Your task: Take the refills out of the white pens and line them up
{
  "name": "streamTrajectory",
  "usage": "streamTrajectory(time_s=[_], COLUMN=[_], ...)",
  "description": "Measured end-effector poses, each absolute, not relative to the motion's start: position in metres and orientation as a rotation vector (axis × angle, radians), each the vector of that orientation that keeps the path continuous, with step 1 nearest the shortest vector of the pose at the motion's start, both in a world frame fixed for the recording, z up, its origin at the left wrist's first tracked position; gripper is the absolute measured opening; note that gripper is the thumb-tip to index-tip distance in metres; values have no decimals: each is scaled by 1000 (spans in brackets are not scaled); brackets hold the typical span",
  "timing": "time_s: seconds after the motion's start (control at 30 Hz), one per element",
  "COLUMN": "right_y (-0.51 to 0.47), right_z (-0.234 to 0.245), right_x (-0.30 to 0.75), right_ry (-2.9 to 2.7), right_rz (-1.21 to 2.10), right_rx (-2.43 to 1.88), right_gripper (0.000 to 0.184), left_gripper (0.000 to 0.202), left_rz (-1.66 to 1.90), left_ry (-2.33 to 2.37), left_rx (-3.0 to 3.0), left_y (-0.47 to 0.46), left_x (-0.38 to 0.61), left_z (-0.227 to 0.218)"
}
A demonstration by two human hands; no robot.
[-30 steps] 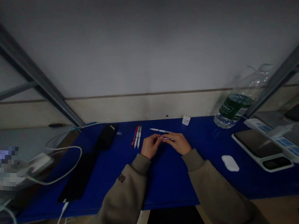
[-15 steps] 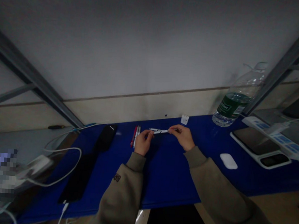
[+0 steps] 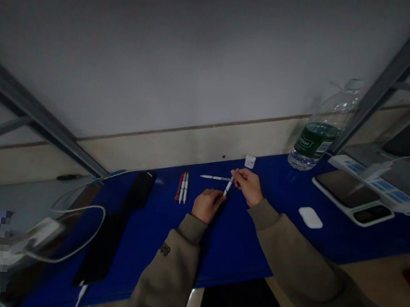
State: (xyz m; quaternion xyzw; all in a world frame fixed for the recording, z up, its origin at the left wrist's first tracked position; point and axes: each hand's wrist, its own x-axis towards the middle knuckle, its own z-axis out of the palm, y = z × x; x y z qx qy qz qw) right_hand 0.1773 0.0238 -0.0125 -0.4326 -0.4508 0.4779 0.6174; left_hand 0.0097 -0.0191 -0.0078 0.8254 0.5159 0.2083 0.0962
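Note:
Both my hands hold one white pen with dark bands, tilted steeply between them above the blue tabletop. My right hand pinches its upper end. At the lower end, the fingertips of my left hand are closed on it. A second white pen lies crosswise just behind, its right end close to my right fingers. To the left of my left hand, a red pen and two white pens lie side by side.
A white charger plug sits by the wall. On the right are a large water bottle, a white earbud case, a scale-like device and a power strip. Dark phones and white cables lie left.
The held pen has swung from nearly level to steeply tilted. My left hand has moved right and nearer to me, away from the row of pens. The view has shifted slightly.

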Motion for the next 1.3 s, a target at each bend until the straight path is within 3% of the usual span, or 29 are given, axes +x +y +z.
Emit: streamTrajectory(time_s=[0.63, 0.8, 1.3], right_y=[8, 9, 12], right_z=[-13, -16, -17], right_x=[154, 154, 162], right_ry=[-1765, -1753, -1919], right_rz=[795, 804, 407], right_rx=[-1036, -1045, -1201], right_gripper=[24, 24, 30], left_gripper=[36, 37, 35], left_rz=[465, 494, 215], left_ry=[1977, 2065, 2295], left_rx=[2533, 2424, 2272], left_y=[-25, -27, -20], left_x=[12, 17, -1], left_z=[-3, -3, 9])
